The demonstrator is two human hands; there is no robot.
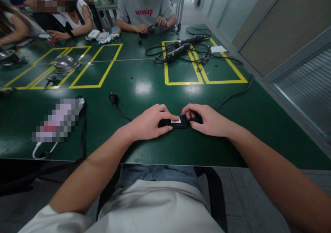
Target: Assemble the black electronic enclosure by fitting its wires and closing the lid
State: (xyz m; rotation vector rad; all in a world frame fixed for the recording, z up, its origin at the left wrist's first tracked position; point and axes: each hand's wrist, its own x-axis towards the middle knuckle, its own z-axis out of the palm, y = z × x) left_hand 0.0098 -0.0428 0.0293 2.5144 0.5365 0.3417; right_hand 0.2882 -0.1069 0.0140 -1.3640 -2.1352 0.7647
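Note:
A black power adapter point(182, 124) with a white label lies on the green table near its front edge. My left hand point(151, 121) grips the adapter's left part, forefinger along the top and thumb at the near side. At the adapter's right end, my right hand point(204, 119) has its fingers curled around a black cable end, mostly hidden by the fingers. A black power plug point(113, 98) rests left of my left hand, and its cord runs under that hand. From behind my right hand another black cable point(234, 95) trails off to the right.
Yellow tape rectangles point(85, 87) mark the green table point(124, 74). Black corded tools point(178, 52) lie at the far right. A metal bowl-like piece point(66, 64) and a blurred-out phone-like object point(58, 119) are on the left. Across the table, a person in a grey shirt point(144, 5) handles cables.

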